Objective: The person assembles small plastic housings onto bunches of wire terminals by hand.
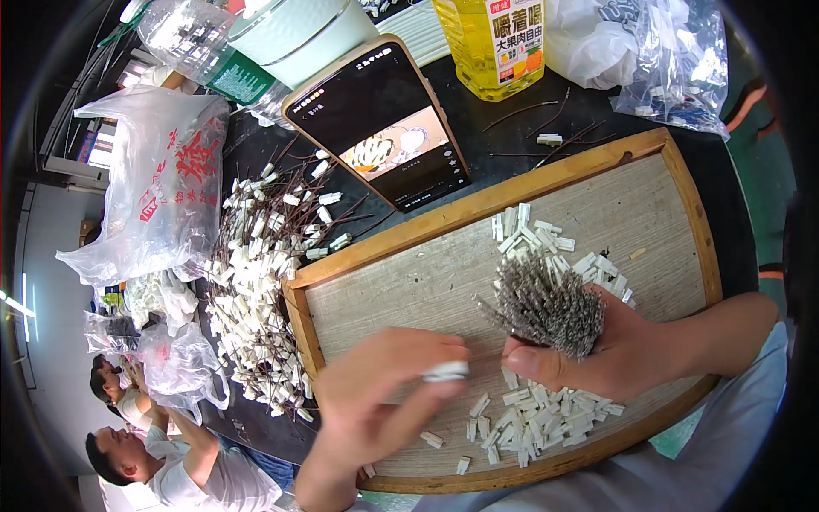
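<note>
My left hand (375, 397), low in the middle of the head view, pinches a small white plastic connector housing (447, 371) between thumb and forefinger. To its right, a thick bundle of thin dark wires (546, 307) with greyish tips is wrapped in my right hand (636, 350). The two hands are apart, both over a shallow wood-framed tray (503, 198) with a grey wood-grain bottom. Loose white connector housings (546, 422) lie in the tray below the bundle, and more sit beyond it. The wires' far ends are hidden by my right hand.
Left of the tray is a heap of white connectors on brown wires (256, 290). A lit phone (384, 128) leans against a white tub (299, 43). Behind stand a yellow drink bottle (490, 51) and plastic bags (674, 68). Other people (183, 465) sit at the left.
</note>
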The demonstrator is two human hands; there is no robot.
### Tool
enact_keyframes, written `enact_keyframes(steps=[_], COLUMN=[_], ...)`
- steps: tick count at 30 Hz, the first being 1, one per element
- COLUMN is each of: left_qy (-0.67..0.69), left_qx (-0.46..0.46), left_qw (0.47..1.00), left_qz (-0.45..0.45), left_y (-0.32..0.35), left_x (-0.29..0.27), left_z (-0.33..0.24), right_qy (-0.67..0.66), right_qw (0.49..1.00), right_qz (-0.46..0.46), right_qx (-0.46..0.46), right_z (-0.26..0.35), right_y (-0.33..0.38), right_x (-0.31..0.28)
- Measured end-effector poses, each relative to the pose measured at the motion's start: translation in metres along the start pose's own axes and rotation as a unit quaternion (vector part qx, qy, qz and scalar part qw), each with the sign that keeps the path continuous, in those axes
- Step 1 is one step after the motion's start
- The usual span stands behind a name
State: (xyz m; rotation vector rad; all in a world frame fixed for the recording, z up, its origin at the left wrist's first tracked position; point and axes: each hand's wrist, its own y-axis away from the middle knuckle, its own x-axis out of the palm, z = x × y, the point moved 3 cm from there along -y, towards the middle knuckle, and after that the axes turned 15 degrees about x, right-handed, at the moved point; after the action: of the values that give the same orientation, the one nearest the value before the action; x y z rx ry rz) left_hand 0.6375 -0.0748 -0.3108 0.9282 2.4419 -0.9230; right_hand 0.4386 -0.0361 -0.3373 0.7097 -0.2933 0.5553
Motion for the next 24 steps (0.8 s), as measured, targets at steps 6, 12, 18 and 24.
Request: enact_keyframes(steps=[6,12,18,24], left_qy=[-0.29,-0.152,-0.175,-0.142], left_qx=[-0.102,-0.076,-0.304,-0.228], left_qw=[0.907,0.971,0.807,0.856], left_qz=[-0.288,0.17,0.475,0.441], left_y=[0.021,0.007,0.02,0.02], left_x=[-0.084,-0.046,-0.002,0.002], left_z=[0.028,0.006,-0.024,-0.029], right_qy=[-0.037,-0.044,-0.025,-0.037], right_qw=[0.999,0.999,0.999,0.999], right_qz=[-0.016,-0.002,-0.012,-0.015], right_qx=[0.01,0.017,0.026,0.03], right_z=[-0.002,-0.003,-0.003,-0.007], right_y=[-0.001,-0.001,-0.001,-0.003], right_x=[0.0,-0.003,-0.005,-0.008])
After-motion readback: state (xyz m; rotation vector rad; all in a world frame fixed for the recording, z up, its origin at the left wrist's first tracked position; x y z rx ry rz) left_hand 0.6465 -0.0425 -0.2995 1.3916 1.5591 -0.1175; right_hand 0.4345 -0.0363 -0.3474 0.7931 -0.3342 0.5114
